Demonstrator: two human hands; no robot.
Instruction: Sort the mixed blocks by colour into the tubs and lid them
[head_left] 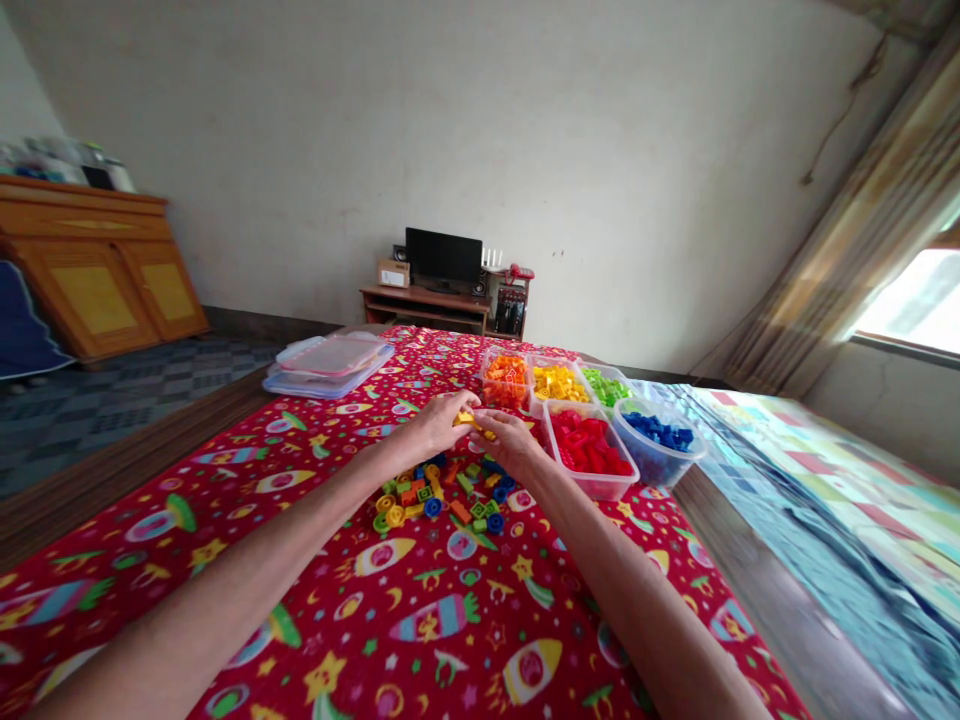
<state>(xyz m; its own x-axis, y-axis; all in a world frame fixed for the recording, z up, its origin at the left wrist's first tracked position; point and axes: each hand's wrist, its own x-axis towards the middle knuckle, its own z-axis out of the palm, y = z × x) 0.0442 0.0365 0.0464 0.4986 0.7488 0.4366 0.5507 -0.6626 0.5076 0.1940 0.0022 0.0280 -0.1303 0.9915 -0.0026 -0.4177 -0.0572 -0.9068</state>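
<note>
My left hand [439, 422] and my right hand [508, 438] meet above the middle of the red patterned cloth. Both have their fingers closed around yellow toy building pieces [467, 419]; whether these are joined or separate I cannot tell, as fingers cover part of them. Under and just in front of my hands lies a loose pile of small building bricks [424, 492] in yellow, orange, green and blue, some of them round. Close to my right forearm stands a clear tub of red bricks [591, 440].
Beyond it are tubs of orange bricks [506, 378], yellow bricks [559, 383], green bricks [604, 386] and blue bricks [660, 432]. Stacked plastic lids [330, 362] lie at the far left of the cloth [442, 650]. A bed [847, 480] adjoins the right side.
</note>
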